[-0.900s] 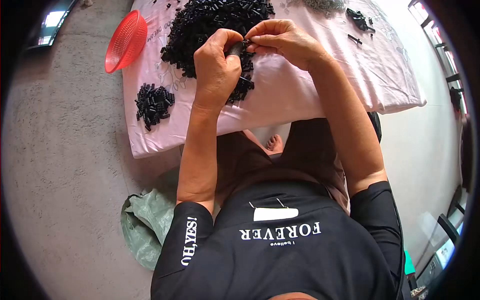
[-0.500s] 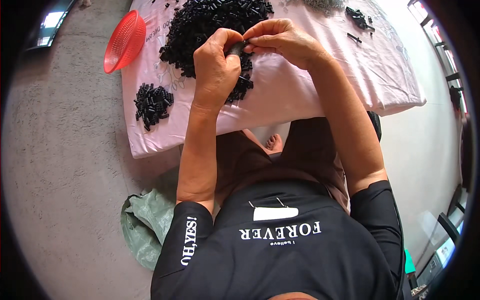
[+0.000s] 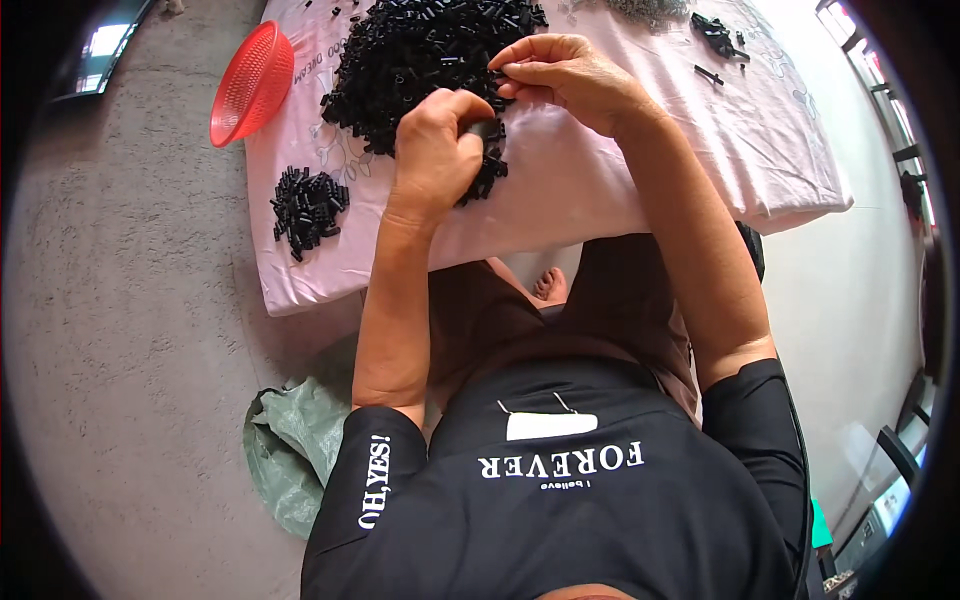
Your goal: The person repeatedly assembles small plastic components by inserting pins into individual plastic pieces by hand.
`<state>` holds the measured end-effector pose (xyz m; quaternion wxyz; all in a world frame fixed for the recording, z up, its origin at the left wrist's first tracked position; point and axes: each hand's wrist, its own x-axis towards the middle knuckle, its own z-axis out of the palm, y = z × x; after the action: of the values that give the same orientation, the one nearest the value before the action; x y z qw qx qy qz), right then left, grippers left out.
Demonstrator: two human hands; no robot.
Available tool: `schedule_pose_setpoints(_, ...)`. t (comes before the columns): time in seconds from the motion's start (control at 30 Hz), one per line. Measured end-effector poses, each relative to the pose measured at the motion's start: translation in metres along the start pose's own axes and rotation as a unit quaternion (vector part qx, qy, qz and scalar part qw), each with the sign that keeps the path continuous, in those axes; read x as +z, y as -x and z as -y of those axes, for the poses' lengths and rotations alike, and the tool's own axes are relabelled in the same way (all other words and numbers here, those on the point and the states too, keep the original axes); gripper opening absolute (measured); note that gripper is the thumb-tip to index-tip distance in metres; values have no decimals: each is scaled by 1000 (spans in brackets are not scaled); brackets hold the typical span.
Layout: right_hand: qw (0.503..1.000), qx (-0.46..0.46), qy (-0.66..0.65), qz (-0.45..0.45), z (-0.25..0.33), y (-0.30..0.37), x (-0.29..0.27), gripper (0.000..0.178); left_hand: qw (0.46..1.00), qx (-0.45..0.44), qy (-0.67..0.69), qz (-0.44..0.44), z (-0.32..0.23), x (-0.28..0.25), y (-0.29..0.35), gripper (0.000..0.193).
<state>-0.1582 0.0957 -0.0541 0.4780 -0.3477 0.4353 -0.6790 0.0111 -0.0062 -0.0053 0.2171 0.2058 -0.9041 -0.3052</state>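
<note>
Over the heap of black tubes (image 3: 420, 55), grips dark piece (image 3: 486, 128) in left hand (image 3: 437, 152), curls the right hand (image 3: 580, 80) (cannot tell if grasping anything).

Can't really make out the dark thing (image 3: 486, 129) near 12 o'clock, since the left hand (image 3: 437, 150) curls over most of it. No clue if the right hand (image 3: 577, 85) is pinching anything, too tiny to tell. Top edge chops off the black pile (image 3: 395, 95) at 12 and grey heap (image 3: 650, 11) at 1. Sleeve (image 3: 372, 480) hides part of the green bag (image 3: 303, 445) at 8.
</note>
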Motion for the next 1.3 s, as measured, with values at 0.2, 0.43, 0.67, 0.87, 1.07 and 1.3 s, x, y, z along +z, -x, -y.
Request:
schedule_pose_setpoints(0.2, 1000, 8, -2, -24, -2, -2, 0, 21, 984, 33, -168, 42, 7, 9, 10, 12)
schedule_pose_setpoints(0.43, 1000, 5, 10, -29, -2, -1, 1, 18, 980, 20, -199, 13, 6, 24, 14, 13)
schedule_pose_setpoints(0.67, 1000, 4, -6, -22, -3, -2, 0, 16, 994, 38, -99, -33, 4, 14, 12, 17)
schedule_pose_setpoints(0.87, 1000, -3, -15, 1, -1, 0, 1, 16, 996, 16, 37, -81, -10, 6, 11, 24)
schedule_pose_setpoints(1.07, 1000, -1, -6, 21, 2, 3, 4, 16, 992, 56, 53, -103, -13, 6, 10, 24)
schedule_pose_setpoints(1.3, 1000, -4, 6, 30, 3, 4, 5, 15, 993, 59, 44, -93, -16, 3, 10, 24)
